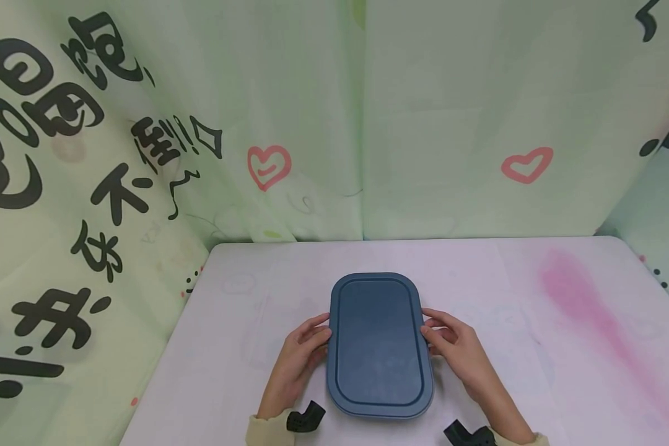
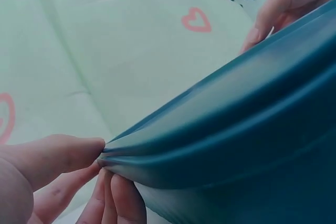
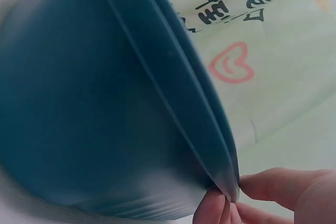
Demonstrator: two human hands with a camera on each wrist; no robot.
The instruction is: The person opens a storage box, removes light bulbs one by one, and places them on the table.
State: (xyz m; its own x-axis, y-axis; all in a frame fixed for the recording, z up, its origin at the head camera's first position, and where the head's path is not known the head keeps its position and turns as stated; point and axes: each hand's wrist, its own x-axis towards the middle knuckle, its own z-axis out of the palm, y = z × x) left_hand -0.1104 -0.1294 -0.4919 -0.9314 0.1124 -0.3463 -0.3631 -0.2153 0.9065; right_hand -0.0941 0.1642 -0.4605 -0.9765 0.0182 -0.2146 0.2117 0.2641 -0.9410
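A blue rectangular storage box with rounded corners is in the middle of the head view, its grooved lid facing up and its long sides running away from me. My left hand holds the left rim; in the left wrist view the thumb lies at the lid's edge and the other fingers curl beneath. On the opposite side my right hand pinches the rim in the same way, its thumb at the edge in the right wrist view. The lid's edge and the box's lower rim lie close together between the fingertips. The box's inside is hidden.
Beneath the box is a white table with a pink stain at the right. Pale green curtains with black writing and red hearts hang behind it and along the sides. Black wrist cameras sit at both cuffs.
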